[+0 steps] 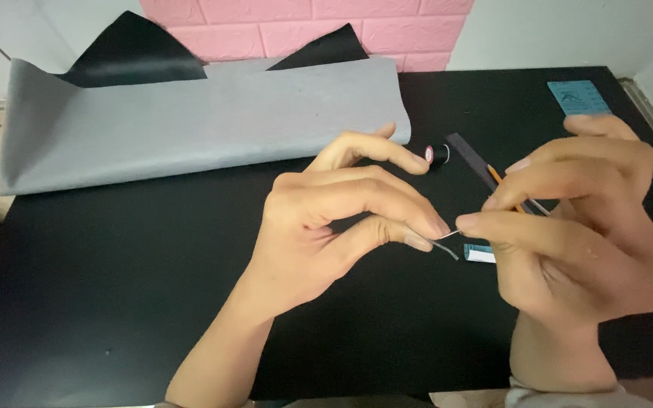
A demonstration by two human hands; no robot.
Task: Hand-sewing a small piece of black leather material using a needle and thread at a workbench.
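Pinching a thin thread (447, 243) between thumb and forefinger, the left hand (326, 227) meets the right hand (576, 227), whose fingertips close on a needle (453, 235) mid-table. Threading looks underway; next calls for steady alignment. Spool (437, 154) lies farther back.

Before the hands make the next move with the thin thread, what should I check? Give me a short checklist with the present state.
1. Left hand pinches the thread at its fingertips: ok.
2. Right hand meets the thread end with its fingertips: ok.
3. Needle in the right hand: cannot tell, too small.
4. Thread spool stays within reach on the black table: ok.
5. Grey sheet lies apart from the hands: ok.
6. Thread free of knots: cannot tell.
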